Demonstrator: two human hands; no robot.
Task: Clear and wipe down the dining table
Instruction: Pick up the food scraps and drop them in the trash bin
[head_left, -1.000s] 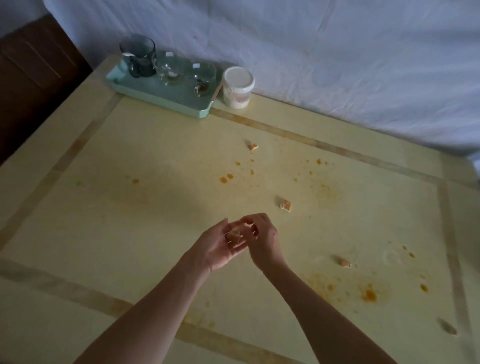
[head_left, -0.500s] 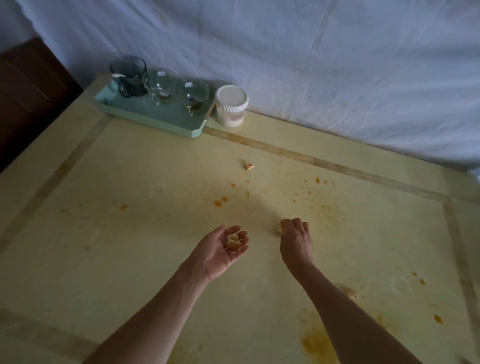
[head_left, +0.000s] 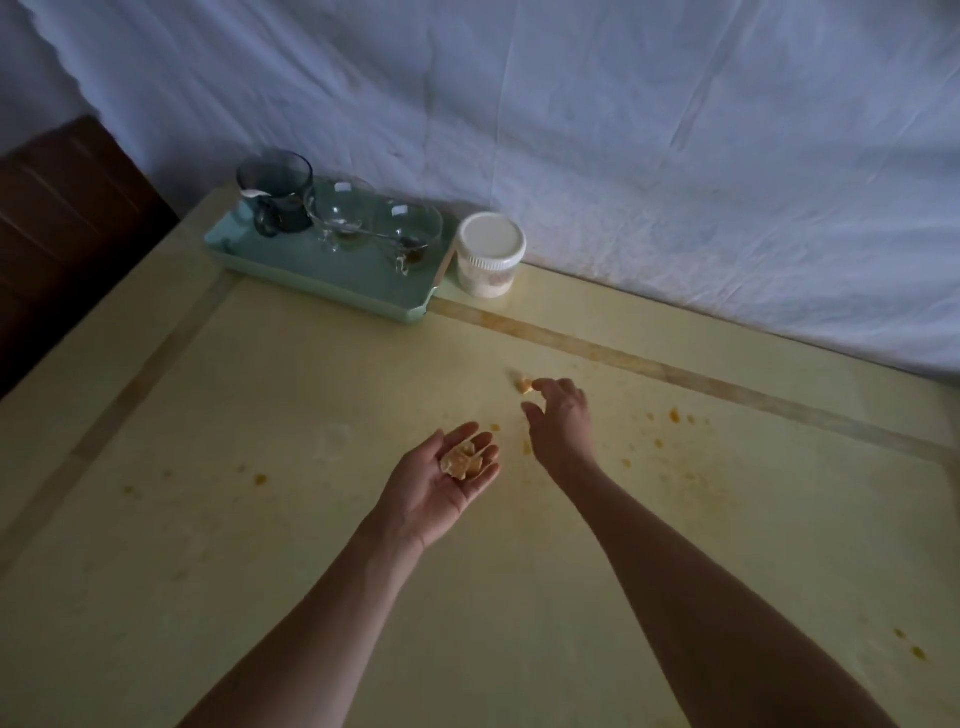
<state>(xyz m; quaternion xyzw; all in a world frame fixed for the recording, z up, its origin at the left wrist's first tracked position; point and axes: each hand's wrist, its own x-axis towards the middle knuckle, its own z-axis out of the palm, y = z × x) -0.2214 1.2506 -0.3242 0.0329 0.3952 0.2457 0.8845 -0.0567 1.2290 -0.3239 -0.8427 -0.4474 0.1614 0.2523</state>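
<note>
My left hand (head_left: 441, 486) is cupped palm up over the yellow table (head_left: 260, 519), with several food scraps (head_left: 462, 461) lying in it. My right hand (head_left: 561, 415) reaches forward with fingers apart, its fingertips right next to a small food crumb (head_left: 523, 385) on the table. Orange sauce spots (head_left: 674, 415) dot the surface around both hands.
A mint tray (head_left: 332, 275) at the back left carries a dark glass mug (head_left: 278, 197) and two clear glass cups (head_left: 374, 221). A white lidded jar (head_left: 490, 254) stands beside it. A white sheet (head_left: 623, 156) hangs behind the table; dark wooden furniture (head_left: 67, 218) is at left.
My right hand picked up the nearer crumb, which now lies in my left palm, then moved forward to the farther crumb. The left hand stayed cupped and the view shifted forward.
</note>
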